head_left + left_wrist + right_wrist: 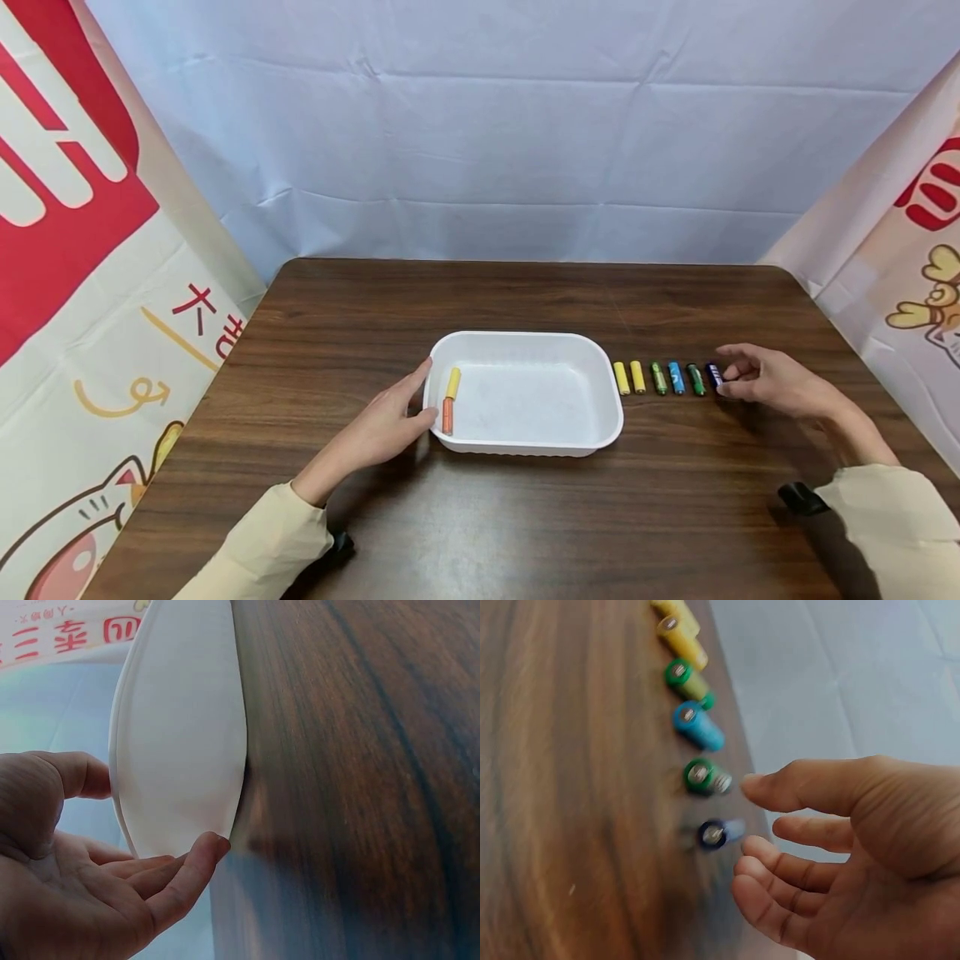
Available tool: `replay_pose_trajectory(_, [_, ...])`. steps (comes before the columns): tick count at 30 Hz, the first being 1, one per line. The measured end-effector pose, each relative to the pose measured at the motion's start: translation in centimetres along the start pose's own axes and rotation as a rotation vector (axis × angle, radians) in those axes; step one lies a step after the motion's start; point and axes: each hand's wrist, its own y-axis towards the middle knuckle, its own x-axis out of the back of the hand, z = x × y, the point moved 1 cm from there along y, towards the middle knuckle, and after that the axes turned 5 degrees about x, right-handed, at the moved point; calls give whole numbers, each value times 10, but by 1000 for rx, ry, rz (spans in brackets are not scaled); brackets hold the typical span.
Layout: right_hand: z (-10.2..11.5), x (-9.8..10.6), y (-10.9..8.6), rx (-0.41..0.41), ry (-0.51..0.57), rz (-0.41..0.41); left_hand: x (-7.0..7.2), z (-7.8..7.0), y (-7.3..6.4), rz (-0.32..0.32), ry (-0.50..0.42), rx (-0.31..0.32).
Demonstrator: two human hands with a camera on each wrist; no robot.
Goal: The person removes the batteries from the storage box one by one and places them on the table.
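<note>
My left hand (386,414) rests against the left end of a white plastic tray (525,447), thumb at the rim; in the left wrist view its relaxed fingers touch the tray's outer wall (180,727). Inside the tray, along its left side, lie a yellow battery (453,383) and an orange battery (447,416). My right hand (776,382) is beside a dark blue battery (714,374), the rightmost of a row. Thumb and fingers are spread apart near that battery in the right wrist view, with nothing between them.
Leftward from the dark blue battery lie a dark green (695,379), a blue (676,378), a light green (658,378) and two yellow batteries, the last close to the tray's right rim. All are on a brown wooden table (487,533) with a pale cloth (495,150) behind.
</note>
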Motion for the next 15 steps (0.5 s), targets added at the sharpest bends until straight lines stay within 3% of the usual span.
replay_pose_trajectory(5, [22,-1,2,54,-32,-65,0,0,0,3,-5,-5])
replay_pose_trajectory(15, [95,-21,20,217,63,-123,0,-1,0,12,-25,-3])
